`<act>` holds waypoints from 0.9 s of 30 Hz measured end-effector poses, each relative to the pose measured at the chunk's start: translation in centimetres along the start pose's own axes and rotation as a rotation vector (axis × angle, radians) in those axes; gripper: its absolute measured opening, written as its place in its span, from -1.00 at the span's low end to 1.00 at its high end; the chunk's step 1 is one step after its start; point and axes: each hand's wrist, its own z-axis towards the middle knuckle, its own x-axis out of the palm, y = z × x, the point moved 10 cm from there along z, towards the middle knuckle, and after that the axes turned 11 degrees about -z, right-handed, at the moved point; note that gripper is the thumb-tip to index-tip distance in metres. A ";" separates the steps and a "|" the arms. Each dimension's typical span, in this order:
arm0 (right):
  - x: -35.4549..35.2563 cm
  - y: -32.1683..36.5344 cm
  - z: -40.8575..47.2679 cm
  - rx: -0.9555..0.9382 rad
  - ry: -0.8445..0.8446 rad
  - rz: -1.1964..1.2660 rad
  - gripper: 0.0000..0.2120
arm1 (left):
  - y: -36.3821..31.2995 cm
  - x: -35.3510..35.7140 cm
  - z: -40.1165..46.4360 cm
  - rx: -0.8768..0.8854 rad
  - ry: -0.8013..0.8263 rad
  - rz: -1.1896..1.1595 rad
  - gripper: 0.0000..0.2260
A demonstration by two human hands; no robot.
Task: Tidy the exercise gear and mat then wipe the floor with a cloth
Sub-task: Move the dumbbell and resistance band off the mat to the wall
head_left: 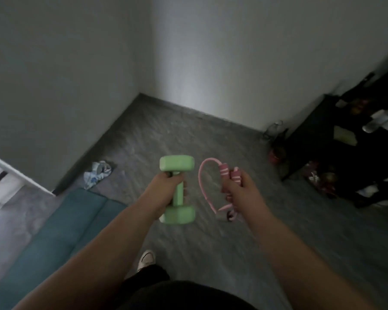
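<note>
**Carrying Dumbbell and Skipping Rope, Both Hands Loaded**

Gripping the green dumbbell by its central bar, the left hand has its fingers curled fully round the bar, and the dumbbell stands roughly upright with one head above the hand and one below. The right hand grips the pink skipping rope by its two striped handles, held together; a loop of cord arcs out to the left of the hand and the rest hangs bunched below it. The two items are held side by side, near each other, above the grey floor.

The teal exercise mat lies on the floor at lower left. A crumpled white and blue cloth lies beyond the mat's far end, against the wall. A dark shelf unit holding assorted items stands at right. One white shoe shows below the arms.
</note>
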 end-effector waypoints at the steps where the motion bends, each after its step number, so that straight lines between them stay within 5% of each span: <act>1: -0.9 -0.1 1.2 0.015 -0.021 0.026 -0.87 | -0.6 1.1 1.1 -0.002 0.014 0.022 -0.93; 9: -2.3 2.5 13.8 0.076 -0.119 0.070 -0.79 | -5.7 4.6 13.7 -0.010 0.063 0.107 -0.92; 20: 3.6 14.6 34.6 0.068 -0.088 -0.081 -0.62 | -20.0 3.8 34.8 -0.001 0.005 0.106 -0.91; 27: 5.8 18.4 46.4 0.061 -0.074 -0.008 -0.73 | -26.2 4.5 44.9 -0.026 -0.012 0.144 -0.88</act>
